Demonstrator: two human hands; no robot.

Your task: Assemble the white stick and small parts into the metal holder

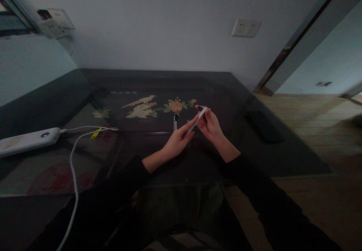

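Above the dark table, my left hand (175, 143) grips the lower end of a thin white flat object (199, 117), which is tilted and seen nearly edge-on. My right hand (210, 126) closes on its upper right side, thumb and fingers around the far end. A small dark piece (200, 108) shows by the right fingertips; whether it belongs to the white object, I cannot tell. Just beyond my left hand lies a slim silvery thing with a black tip (175, 121), its near end hidden by that hand. The exact kind of the white object cannot be made out.
A white power strip (31, 141) lies at the left, its white cable (74, 168) running off the near edge with a yellow tag (96, 133) close by. A dark flat phone-like slab (264, 126) rests at the right. The wall behind has sockets (246, 28).
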